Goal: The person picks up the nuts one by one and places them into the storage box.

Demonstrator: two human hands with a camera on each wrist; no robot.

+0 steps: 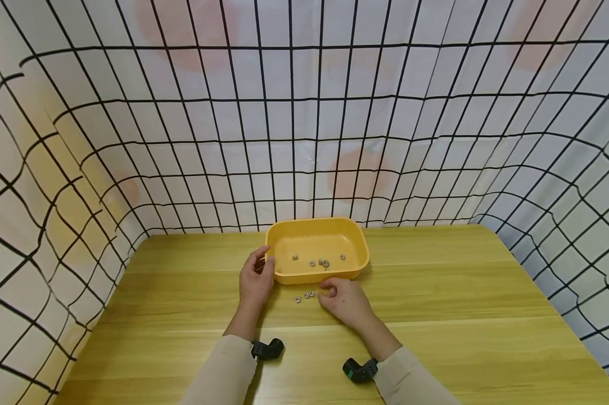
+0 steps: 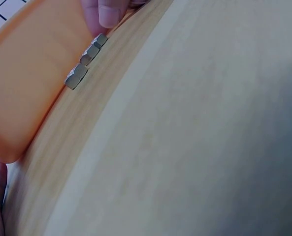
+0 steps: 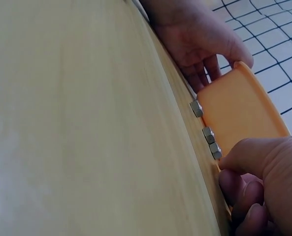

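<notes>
A yellow plastic tray stands on the wooden table with several small metal nuts scattered in it. In front of its near wall, three hex nuts lie in a row, two side by side and one a little to the left. My left hand rests at the tray's left end, thumb against the rim at the corner and fingers along the side. My right hand is close by the rightmost nut, its fingers bent and the thumb apart from the index finger. Nothing shows between them.
A white backdrop covered by a black wire grid encloses the table at the back and sides. The wooden table top stretches left, right and in front of the tray. Each wrist wears a small black camera.
</notes>
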